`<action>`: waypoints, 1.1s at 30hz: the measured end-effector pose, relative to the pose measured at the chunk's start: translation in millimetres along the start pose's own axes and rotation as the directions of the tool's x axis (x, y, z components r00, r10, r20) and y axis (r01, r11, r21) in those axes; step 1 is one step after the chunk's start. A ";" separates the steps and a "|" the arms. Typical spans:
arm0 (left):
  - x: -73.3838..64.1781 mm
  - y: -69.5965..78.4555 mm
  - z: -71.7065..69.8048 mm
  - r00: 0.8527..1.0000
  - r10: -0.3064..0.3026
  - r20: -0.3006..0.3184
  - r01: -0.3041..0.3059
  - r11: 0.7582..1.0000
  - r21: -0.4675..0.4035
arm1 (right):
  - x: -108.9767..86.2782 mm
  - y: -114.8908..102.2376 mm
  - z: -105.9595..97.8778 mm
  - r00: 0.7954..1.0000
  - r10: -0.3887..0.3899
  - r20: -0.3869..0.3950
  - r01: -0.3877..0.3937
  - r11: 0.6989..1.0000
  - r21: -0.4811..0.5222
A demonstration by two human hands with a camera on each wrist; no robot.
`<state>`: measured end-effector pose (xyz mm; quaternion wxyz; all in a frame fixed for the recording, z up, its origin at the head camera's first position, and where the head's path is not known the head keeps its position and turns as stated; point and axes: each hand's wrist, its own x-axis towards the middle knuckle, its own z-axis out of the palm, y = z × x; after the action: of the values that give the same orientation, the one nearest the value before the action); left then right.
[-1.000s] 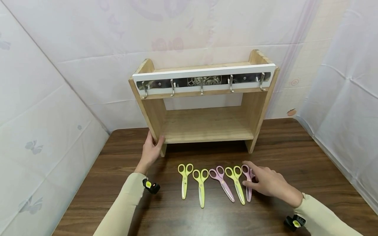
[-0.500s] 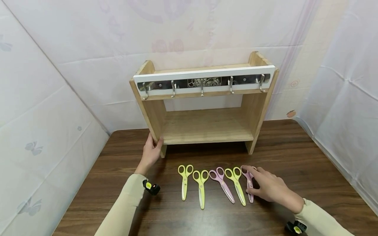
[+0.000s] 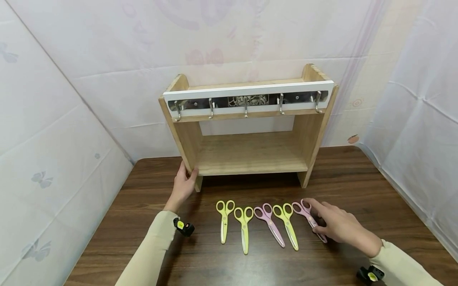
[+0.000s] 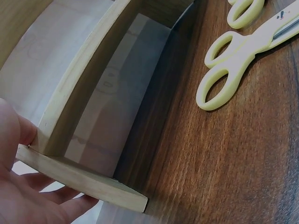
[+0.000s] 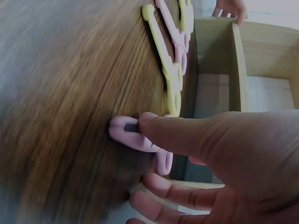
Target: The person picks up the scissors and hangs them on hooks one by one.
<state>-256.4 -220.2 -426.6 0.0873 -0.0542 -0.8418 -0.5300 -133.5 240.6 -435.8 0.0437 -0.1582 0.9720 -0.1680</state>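
Note:
A wooden shelf unit (image 3: 252,153) stands at the back of the table. My left hand (image 3: 183,188) grips the lower part of its left side panel (image 4: 88,182), thumb in front and fingers behind. At the right end of a row of scissors, my right hand (image 3: 338,222) holds pink scissors (image 3: 307,214) low over the tabletop. In the right wrist view its thumb (image 5: 173,135) lies on their blade end, while several other fingers spread beside them. To the left lie yellow scissors (image 3: 289,228), another pink pair (image 3: 273,230) and two more yellow pairs, handles toward the shelf.
Across the shelf's upper front runs a white rail (image 3: 222,109) with several metal hooks (image 3: 211,109). Patterned white cloth (image 3: 125,71) hangs behind and at both sides of the brown wooden table (image 3: 214,270). Black wrist cameras (image 3: 184,227) sit on both forearms.
My right hand has moved right, and the pink scissors under it have swung so their tip points farther right, away from the yellow pair. The left hand has stayed on the shelf.

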 end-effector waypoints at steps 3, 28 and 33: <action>0.2 0.9 0.3 1.000 0.001 0.001 -0.001 1.000 -0.002 | -1.3 7.2 -1.4 1.000 0.010 -0.010 -0.010 1.000 -0.003; -0.3 1.8 0.6 1.000 -0.005 0.000 0.005 1.000 0.006 | 4.9 21.8 -1.9 0.996 0.070 -0.055 -0.070 0.998 -0.002; 0.4 1.5 1.3 1.000 -0.012 -0.007 0.012 1.000 0.014 | 5.0 23.1 -0.9 0.995 0.074 -0.061 -0.074 0.997 0.004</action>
<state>-256.7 -218.3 -425.8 0.0874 -0.0467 -0.8455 -0.5247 -145.1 259.9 -443.0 0.0203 -0.1167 0.9780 -0.1719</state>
